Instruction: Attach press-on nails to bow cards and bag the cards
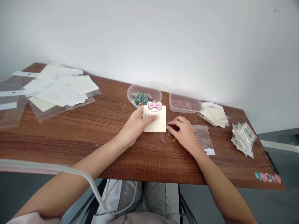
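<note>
My left hand (135, 126) grips a cream display card (156, 119) with a pink bow printed at its top, thumb pressed on the card's face. It stands tilted on the wooden table (77, 133). My right hand (183, 132) rests beside the card's lower right corner, fingers pinched on a small metal piece that I cannot make out. A small pink clip (163, 140) lies on the table just below the card, between both hands. A clear plastic sleeve (203, 137) lies flat to the right of my right hand.
Behind the card stand a round clear bowl (144, 93) of green and pink pieces and an empty rectangular clear tub (184, 102). Stacks of cards (213, 113) and bagged cards (243, 137) lie at the right. Plastic sleeves and papers (56, 90) cover the left end.
</note>
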A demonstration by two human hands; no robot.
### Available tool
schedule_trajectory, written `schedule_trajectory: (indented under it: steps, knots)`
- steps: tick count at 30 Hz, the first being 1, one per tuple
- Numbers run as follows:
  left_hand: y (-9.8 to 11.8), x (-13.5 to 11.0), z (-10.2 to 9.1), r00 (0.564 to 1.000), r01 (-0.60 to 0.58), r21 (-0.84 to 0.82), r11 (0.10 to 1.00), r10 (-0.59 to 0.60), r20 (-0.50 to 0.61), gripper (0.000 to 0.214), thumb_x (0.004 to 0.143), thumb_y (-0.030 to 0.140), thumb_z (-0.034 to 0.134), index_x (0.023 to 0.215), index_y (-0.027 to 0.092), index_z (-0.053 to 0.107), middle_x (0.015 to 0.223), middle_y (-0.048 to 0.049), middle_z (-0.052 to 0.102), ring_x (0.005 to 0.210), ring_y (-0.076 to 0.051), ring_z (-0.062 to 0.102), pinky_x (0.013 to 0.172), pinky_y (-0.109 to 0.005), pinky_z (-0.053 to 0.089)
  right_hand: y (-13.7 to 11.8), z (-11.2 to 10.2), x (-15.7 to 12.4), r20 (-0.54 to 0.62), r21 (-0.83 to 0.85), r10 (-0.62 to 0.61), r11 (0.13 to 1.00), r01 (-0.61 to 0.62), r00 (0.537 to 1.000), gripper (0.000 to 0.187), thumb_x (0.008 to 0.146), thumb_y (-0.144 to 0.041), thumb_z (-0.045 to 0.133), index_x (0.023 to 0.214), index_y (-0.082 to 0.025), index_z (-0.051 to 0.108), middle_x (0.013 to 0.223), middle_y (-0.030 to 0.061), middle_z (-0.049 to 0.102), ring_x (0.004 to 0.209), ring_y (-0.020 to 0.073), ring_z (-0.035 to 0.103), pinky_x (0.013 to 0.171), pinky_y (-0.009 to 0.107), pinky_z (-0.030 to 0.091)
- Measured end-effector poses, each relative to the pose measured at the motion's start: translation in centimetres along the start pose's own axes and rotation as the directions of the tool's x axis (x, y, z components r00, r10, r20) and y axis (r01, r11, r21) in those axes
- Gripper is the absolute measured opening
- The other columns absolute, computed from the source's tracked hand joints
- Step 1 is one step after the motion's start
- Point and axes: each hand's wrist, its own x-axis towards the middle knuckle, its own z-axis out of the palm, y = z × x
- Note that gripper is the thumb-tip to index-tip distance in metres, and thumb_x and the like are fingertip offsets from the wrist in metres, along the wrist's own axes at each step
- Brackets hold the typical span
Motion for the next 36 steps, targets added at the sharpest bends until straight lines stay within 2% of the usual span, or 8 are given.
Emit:
schedule_trajectory:
  steps: [5, 9, 15, 20, 25, 30, 36]
  knots:
    - [0.0, -0.1, 0.0, 1.000, 0.007, -0.006, 1.000, -0.007, 0.018, 0.047, 0.070, 0.027, 0.087, 0.108, 0.016, 0.061, 0.108, -0.0079, 0.078, 0.096, -0.028, 0.073, 0.084, -0.039, 0.055, 0.3, -0.2, 0.0, -0.020, -0.060, -0.094, 0.994, 0.093, 0.995, 0.010, 0.098, -0.030, 0.069, 0.099, -0.025, 0.077, 0.098, 0.0051, 0.071, 0.096, 0.0255, 0.066, 0.088, 0.046, 0.047]
    - [-0.3, 0.0, 0.0, 1.000, 0.003, 0.004, 1.000, -0.003, 0.030, 0.049, 0.070, 0.027, 0.088, 0.111, 0.016, 0.062, 0.107, -0.0068, 0.078, 0.096, -0.026, 0.072, 0.085, -0.039, 0.055, 0.1, -0.7, -0.2, -0.142, -0.081, -0.158, 0.986, 0.148, 0.977, 0.010, 0.098, -0.031, 0.070, 0.100, -0.024, 0.077, 0.096, 0.0050, 0.071, 0.093, 0.0238, 0.066, 0.085, 0.044, 0.047]
    - [-1.0, 0.1, -0.1, 0.999, 0.028, 0.053, 0.998, -0.030, 0.045, 0.055, 0.070, 0.034, 0.091, 0.113, 0.016, 0.062, 0.109, -0.0068, 0.076, 0.095, -0.023, 0.069, 0.082, -0.035, 0.054, -0.6, -1.4, -0.5, -0.333, -0.072, -0.234, 0.972, 0.223, 0.913, 0.006, 0.098, -0.028, 0.071, 0.100, -0.024, 0.075, 0.095, 0.0050, 0.071, 0.089, 0.0218, 0.067, 0.081, 0.042, 0.052]
    - [-1.5, 0.0, 0.0, 0.996, -0.001, 0.128, 0.992, -0.011, 0.089, 0.052, 0.076, 0.034, 0.085, 0.118, 0.015, 0.060, 0.113, -0.0069, 0.072, 0.099, -0.022, 0.066, 0.087, -0.035, 0.053, -1.2, -1.8, -0.9, -0.411, -0.075, -0.308, 0.950, 0.305, 0.858, 0.013, 0.093, -0.021, 0.076, 0.106, -0.024, 0.074, 0.094, 0.0046, 0.068, 0.086, 0.0204, 0.067, 0.076, 0.039, 0.055]
    - [-1.4, -0.2, 0.4, 0.993, -0.045, 0.285, 0.958, 0.011, 0.120, 0.041, 0.081, 0.034, 0.076, 0.112, 0.015, 0.058, 0.107, -0.0056, 0.069, 0.099, -0.023, 0.064, 0.086, -0.034, 0.050, -1.6, -1.9, -1.4, -0.419, -0.132, -0.424, 0.903, 0.408, 0.803, 0.023, 0.090, -0.017, 0.078, 0.110, -0.026, 0.072, 0.093, 0.0049, 0.068, 0.084, 0.0212, 0.068, 0.075, 0.039, 0.055]
    - [-1.3, -0.6, 0.6, 0.989, -0.092, 0.411, 0.907, 0.034, 0.146, 0.030, 0.084, 0.035, 0.072, 0.103, 0.017, 0.058, 0.098, -0.0029, 0.066, 0.094, -0.021, 0.061, 0.083, -0.033, 0.049, -2.0, -1.5, -1.4, -0.369, -0.133, -0.468, 0.882, 0.453, 0.803, 0.022, 0.091, -0.018, 0.078, 0.111, -0.025, 0.070, 0.090, 0.0044, 0.068, 0.081, 0.0199, 0.066, 0.073, 0.038, 0.053]
    - [-1.5, -0.7, 0.7, 0.986, -0.102, 0.435, 0.895, 0.034, 0.162, 0.029, 0.085, 0.035, 0.071, 0.103, 0.018, 0.057, 0.098, -0.0032, 0.064, 0.095, -0.021, 0.059, 0.083, -0.033, 0.048, -1.9, -1.2, -1.4, -0.357, -0.128, -0.475, 0.878, 0.462, 0.804, 0.021, 0.092, -0.018, 0.077, 0.111, -0.025, 0.069, 0.089, 0.0041, 0.068, 0.081, 0.0195, 0.066, 0.074, 0.037, 0.052]
